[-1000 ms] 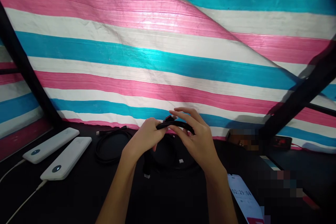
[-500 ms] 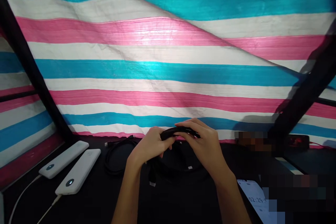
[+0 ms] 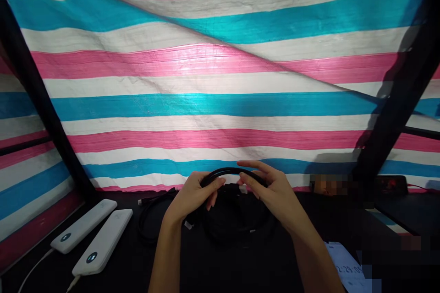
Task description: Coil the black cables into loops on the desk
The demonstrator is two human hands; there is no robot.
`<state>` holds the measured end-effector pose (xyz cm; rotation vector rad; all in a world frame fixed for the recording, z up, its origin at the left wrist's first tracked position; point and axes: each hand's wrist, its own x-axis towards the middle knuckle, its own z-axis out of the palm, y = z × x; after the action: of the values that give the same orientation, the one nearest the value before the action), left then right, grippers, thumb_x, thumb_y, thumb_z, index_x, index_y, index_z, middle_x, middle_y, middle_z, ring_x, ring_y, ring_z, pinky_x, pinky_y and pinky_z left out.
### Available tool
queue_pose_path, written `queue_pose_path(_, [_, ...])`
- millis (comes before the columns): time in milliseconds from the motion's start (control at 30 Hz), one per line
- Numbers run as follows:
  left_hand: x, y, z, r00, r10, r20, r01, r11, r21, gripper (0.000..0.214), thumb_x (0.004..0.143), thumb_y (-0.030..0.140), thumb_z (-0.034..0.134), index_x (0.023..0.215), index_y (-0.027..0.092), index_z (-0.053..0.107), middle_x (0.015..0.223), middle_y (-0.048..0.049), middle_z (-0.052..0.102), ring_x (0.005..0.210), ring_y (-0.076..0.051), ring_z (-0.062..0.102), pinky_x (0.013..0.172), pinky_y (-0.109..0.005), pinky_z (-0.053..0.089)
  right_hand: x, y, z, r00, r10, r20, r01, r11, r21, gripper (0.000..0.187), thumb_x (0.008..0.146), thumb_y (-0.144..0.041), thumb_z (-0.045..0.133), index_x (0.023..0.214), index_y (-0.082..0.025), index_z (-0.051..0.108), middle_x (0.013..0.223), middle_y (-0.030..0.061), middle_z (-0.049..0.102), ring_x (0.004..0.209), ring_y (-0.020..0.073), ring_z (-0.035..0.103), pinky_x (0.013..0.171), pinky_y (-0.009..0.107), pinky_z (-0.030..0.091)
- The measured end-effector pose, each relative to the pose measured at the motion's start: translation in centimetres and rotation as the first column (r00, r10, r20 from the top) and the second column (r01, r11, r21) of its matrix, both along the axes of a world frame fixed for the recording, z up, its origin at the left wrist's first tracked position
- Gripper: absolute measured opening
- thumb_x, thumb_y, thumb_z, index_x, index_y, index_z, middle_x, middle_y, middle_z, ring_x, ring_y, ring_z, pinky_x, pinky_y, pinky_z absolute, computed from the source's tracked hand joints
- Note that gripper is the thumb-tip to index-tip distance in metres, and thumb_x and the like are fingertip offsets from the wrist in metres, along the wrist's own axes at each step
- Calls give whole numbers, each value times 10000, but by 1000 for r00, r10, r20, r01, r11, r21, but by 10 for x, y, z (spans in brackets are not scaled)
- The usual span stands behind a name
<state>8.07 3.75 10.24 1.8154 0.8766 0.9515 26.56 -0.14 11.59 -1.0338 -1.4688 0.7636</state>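
Observation:
A coiled black cable [image 3: 228, 171] arches between my two hands, just above the dark tabletop. My left hand [image 3: 197, 192] is closed around the left side of the coil, thumb on top. On the right side, my right hand [image 3: 270, 185] pinches the coil between thumb and fingers, with the index finger stretched out above it. A connector with a pale metal tip [image 3: 243, 189] shows below the arch, by my right fingertips. Another metal plug [image 3: 188, 225] hangs under my left wrist. Lower loops of black cable are hard to separate from the dark surface.
Another black cable coil [image 3: 146, 215] lies to the left. Two white power banks [image 3: 103, 242] with cords sit at the far left. A lit phone [image 3: 347, 265] lies by my right forearm. Behind stands a striped sheet [image 3: 213, 105] between dark poles [image 3: 395, 114].
My hands have moved slightly apart and the coil arch looks wider and looser. A connector now shows beneath it. The camera view has tilted up a little.

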Motion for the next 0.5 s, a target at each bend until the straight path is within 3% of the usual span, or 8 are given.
queue_pose_path(100, [0, 4, -4, 1000, 14, 12, -14, 999, -40, 411, 814, 518, 527, 622, 156, 496, 386, 47, 444, 346, -62, 380, 403, -197, 250, 2, 0, -1, 999, 46, -10, -46, 997, -54, 413, 782, -407, 636, 1131, -188, 608, 677, 16, 679, 441, 95, 467, 462, 239, 399])
queue_pose_path(200, [2, 6, -6, 993, 4, 122, 8, 995, -95, 396, 788, 533, 558, 683, 154, 511, 383, 85, 370, 322, -42, 297, 381, -194, 195, 4, 4, -3, 1000, -7, 1, 7, 1000, -4, 391, 783, -395, 641, 1123, -203, 607, 680, -7, 640, 436, 73, 417, 463, 230, 381])
queue_pose_path(333, [3, 7, -4, 972, -32, 232, 76, 980, -182, 415, 757, 550, 591, 694, 147, 518, 385, 109, 296, 320, -22, 206, 370, -196, 140, 4, 9, -6, 1000, -31, -3, 31, 998, 50, 362, 781, -386, 646, 1102, -225, 614, 774, -5, 609, 460, 67, 441, 467, 227, 397])
queue_pose_path(500, [3, 9, -1, 948, 7, 319, 57, 980, -193, 459, 772, 559, 579, 594, 149, 474, 343, 105, 259, 307, -9, 178, 374, -195, 103, 2, 11, -7, 997, -68, -42, 71, 995, 73, 393, 727, -393, 697, 1073, -223, 624, 865, 19, 627, 464, 75, 492, 406, 215, 407])
